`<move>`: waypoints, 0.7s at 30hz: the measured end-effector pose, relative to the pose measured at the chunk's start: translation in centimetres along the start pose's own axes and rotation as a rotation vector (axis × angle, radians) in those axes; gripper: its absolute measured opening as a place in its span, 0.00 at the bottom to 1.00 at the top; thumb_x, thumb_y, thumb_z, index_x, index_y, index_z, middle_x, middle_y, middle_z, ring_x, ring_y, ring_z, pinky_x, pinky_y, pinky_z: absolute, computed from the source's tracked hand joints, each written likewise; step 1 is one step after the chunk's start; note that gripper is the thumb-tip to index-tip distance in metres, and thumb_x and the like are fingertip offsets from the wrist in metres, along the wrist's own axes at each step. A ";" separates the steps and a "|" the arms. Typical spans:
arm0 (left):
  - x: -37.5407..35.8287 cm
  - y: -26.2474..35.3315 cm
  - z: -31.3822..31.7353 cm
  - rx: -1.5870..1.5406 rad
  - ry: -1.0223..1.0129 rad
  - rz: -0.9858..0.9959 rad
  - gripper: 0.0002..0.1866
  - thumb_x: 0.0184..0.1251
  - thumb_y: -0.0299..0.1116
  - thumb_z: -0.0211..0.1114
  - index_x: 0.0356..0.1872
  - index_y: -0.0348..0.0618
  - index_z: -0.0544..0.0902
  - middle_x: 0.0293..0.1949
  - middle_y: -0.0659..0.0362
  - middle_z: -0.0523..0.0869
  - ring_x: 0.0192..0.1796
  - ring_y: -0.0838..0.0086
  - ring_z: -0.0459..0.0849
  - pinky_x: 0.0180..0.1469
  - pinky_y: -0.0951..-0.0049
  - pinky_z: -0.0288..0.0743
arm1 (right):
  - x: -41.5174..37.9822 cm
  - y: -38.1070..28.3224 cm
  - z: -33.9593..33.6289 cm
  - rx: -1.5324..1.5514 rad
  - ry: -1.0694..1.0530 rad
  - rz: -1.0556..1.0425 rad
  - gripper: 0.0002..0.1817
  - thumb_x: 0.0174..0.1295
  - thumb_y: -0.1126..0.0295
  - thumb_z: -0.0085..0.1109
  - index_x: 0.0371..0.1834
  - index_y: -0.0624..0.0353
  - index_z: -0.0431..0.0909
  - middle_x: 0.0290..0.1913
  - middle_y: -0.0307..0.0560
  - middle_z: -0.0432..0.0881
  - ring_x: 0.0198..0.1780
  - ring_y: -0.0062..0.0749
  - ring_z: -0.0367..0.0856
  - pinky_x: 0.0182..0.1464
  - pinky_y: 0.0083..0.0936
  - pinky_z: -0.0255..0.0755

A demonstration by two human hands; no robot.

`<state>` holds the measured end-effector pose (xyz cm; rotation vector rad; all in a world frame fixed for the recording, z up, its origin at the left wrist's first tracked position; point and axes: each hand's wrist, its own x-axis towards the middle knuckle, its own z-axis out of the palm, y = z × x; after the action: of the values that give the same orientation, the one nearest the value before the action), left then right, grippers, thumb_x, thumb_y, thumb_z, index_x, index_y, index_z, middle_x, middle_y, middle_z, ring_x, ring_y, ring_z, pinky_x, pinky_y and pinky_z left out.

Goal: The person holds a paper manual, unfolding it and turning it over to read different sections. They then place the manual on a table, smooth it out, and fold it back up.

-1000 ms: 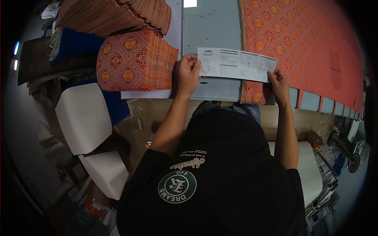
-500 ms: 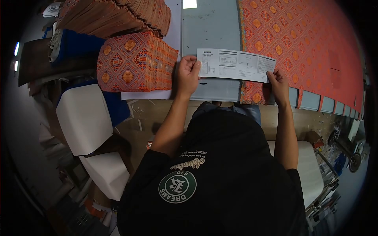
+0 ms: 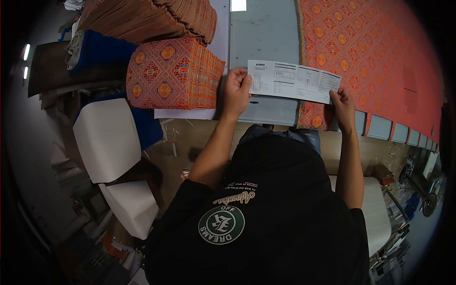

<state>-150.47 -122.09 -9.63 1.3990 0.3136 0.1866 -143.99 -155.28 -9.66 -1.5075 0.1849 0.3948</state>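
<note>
A long white printed instruction leaflet (image 3: 289, 81) with fold lines, small text and diagrams is stretched out between my two hands above the table. My left hand (image 3: 236, 91) pinches its left end, thumb on the printed face. At the lower right corner, my right hand (image 3: 344, 105) grips the sheet between thumb and fingers. Close beside my left hand stands a stack of orange patterned fabric pieces (image 3: 164, 76). Orange patterned cloth (image 3: 370, 61) spreads over the table behind and under my right hand.
More stacked fabric (image 3: 147, 21) lies at the far left of the grey table (image 3: 266, 42). White padded seats (image 3: 108, 140) and a blue one (image 3: 102, 52) are to the left. A pale cushion (image 3: 363, 209) sits low on the right. Scraps litter the floor (image 3: 175, 137).
The whole view has shifted slightly, so things appear a little farther right. Both hands keep hold of the leaflet, with almost the same pose.
</note>
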 end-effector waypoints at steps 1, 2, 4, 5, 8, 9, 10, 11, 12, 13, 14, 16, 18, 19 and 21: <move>0.0 0.1 0.0 0.001 0.001 0.001 0.09 0.75 0.28 0.56 0.50 0.38 0.69 0.36 0.59 0.83 0.30 0.85 0.77 0.24 0.85 0.68 | 0.0 0.0 0.0 -0.013 0.001 0.003 0.08 0.71 0.69 0.56 0.43 0.64 0.75 0.38 0.41 0.83 0.36 0.17 0.80 0.40 0.17 0.76; -0.1 0.3 0.1 -0.005 -0.008 0.000 0.09 0.75 0.27 0.55 0.50 0.38 0.68 0.36 0.59 0.83 0.30 0.85 0.78 0.24 0.85 0.69 | 0.0 0.0 0.0 -0.013 0.000 0.002 0.08 0.71 0.69 0.56 0.43 0.64 0.75 0.38 0.41 0.83 0.36 0.17 0.80 0.40 0.17 0.76; 0.0 0.4 0.2 -0.011 -0.016 -0.002 0.09 0.75 0.27 0.55 0.51 0.38 0.68 0.36 0.58 0.84 0.30 0.85 0.78 0.24 0.85 0.69 | 0.0 -0.1 0.0 -0.017 0.000 -0.001 0.08 0.71 0.69 0.56 0.43 0.64 0.75 0.38 0.40 0.83 0.36 0.17 0.80 0.40 0.16 0.75; -0.1 0.5 0.2 -0.015 -0.017 -0.003 0.10 0.75 0.27 0.55 0.51 0.38 0.68 0.36 0.58 0.84 0.30 0.85 0.78 0.24 0.85 0.69 | -0.1 -0.2 0.1 -0.016 -0.001 -0.001 0.08 0.71 0.69 0.56 0.43 0.64 0.75 0.38 0.40 0.83 0.36 0.17 0.80 0.40 0.16 0.75; -0.1 0.7 0.3 0.002 -0.016 0.000 0.11 0.75 0.27 0.55 0.52 0.37 0.68 0.37 0.57 0.84 0.30 0.85 0.79 0.25 0.85 0.69 | -0.2 -0.4 0.2 -0.013 -0.002 -0.001 0.08 0.71 0.70 0.56 0.43 0.64 0.76 0.38 0.41 0.83 0.36 0.17 0.80 0.40 0.16 0.75; -0.1 0.7 0.3 0.022 -0.016 0.002 0.11 0.75 0.27 0.55 0.53 0.37 0.67 0.37 0.57 0.84 0.30 0.84 0.79 0.25 0.85 0.70 | -0.2 -0.4 0.2 -0.016 0.000 -0.005 0.08 0.71 0.70 0.56 0.43 0.65 0.76 0.38 0.41 0.83 0.36 0.17 0.80 0.40 0.16 0.76; -0.1 0.6 0.2 0.024 -0.015 0.003 0.11 0.75 0.27 0.55 0.53 0.37 0.67 0.37 0.57 0.84 0.30 0.84 0.79 0.25 0.85 0.70 | -0.2 -0.4 0.3 -0.018 0.002 -0.008 0.08 0.71 0.70 0.56 0.44 0.65 0.76 0.38 0.41 0.84 0.36 0.17 0.80 0.40 0.16 0.76; 0.0 0.5 0.2 0.023 -0.019 0.008 0.11 0.75 0.27 0.55 0.53 0.37 0.68 0.37 0.56 0.85 0.30 0.84 0.79 0.25 0.85 0.70 | -0.2 -0.4 0.3 -0.017 0.001 -0.008 0.08 0.71 0.70 0.56 0.44 0.65 0.76 0.38 0.41 0.84 0.36 0.17 0.80 0.40 0.16 0.76; 0.0 0.4 0.1 0.022 -0.023 0.012 0.11 0.75 0.27 0.55 0.53 0.37 0.68 0.37 0.56 0.85 0.30 0.84 0.79 0.25 0.85 0.70 | -0.3 -0.4 0.4 -0.008 0.001 -0.007 0.08 0.71 0.70 0.56 0.44 0.65 0.76 0.38 0.41 0.84 0.37 0.17 0.81 0.41 0.16 0.76; 0.0 0.5 0.1 0.022 -0.023 0.013 0.11 0.75 0.27 0.55 0.53 0.37 0.68 0.37 0.56 0.85 0.30 0.84 0.79 0.25 0.85 0.70 | -0.3 -0.5 0.4 0.001 0.001 -0.006 0.07 0.71 0.71 0.56 0.44 0.65 0.76 0.38 0.41 0.84 0.37 0.17 0.81 0.41 0.17 0.76; 0.0 0.7 0.2 0.043 -0.018 0.008 0.11 0.75 0.27 0.55 0.54 0.37 0.68 0.37 0.56 0.85 0.30 0.84 0.79 0.25 0.85 0.69 | -0.2 -0.4 0.3 0.001 0.001 -0.006 0.07 0.71 0.71 0.56 0.44 0.65 0.76 0.38 0.41 0.84 0.37 0.17 0.81 0.41 0.17 0.76; -0.1 0.9 0.0 0.055 -0.020 0.000 0.11 0.75 0.27 0.55 0.54 0.37 0.68 0.37 0.56 0.85 0.29 0.84 0.79 0.25 0.85 0.69 | -0.1 -0.4 -0.1 -0.106 -0.022 0.025 0.09 0.72 0.69 0.55 0.46 0.65 0.76 0.42 0.43 0.84 0.41 0.19 0.81 0.46 0.18 0.76; -0.1 0.6 0.2 0.033 -0.015 -0.010 0.11 0.75 0.27 0.55 0.54 0.37 0.68 0.37 0.56 0.85 0.28 0.83 0.79 0.25 0.84 0.69 | 0.1 0.4 -0.4 -0.070 -0.011 0.002 0.09 0.72 0.69 0.54 0.46 0.65 0.76 0.41 0.43 0.84 0.41 0.19 0.81 0.46 0.19 0.76; 0.0 0.4 0.2 0.031 -0.003 -0.006 0.12 0.75 0.28 0.55 0.54 0.36 0.69 0.36 0.56 0.85 0.27 0.83 0.79 0.25 0.84 0.69 | 0.3 0.7 -0.6 -0.053 -0.025 -0.015 0.09 0.72 0.69 0.54 0.46 0.65 0.76 0.41 0.42 0.84 0.40 0.19 0.82 0.46 0.19 0.76; -0.1 0.5 0.3 0.030 -0.016 -0.009 0.12 0.75 0.28 0.55 0.54 0.36 0.68 0.36 0.56 0.86 0.27 0.83 0.79 0.25 0.84 0.69 | 0.3 0.8 -0.8 -0.068 -0.019 -0.021 0.09 0.72 0.69 0.54 0.46 0.65 0.76 0.41 0.42 0.84 0.40 0.19 0.82 0.45 0.19 0.77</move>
<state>-150.41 -122.31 -9.12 1.4280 0.3103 0.1638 -143.91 -156.00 -10.60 -1.5710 0.1414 0.4021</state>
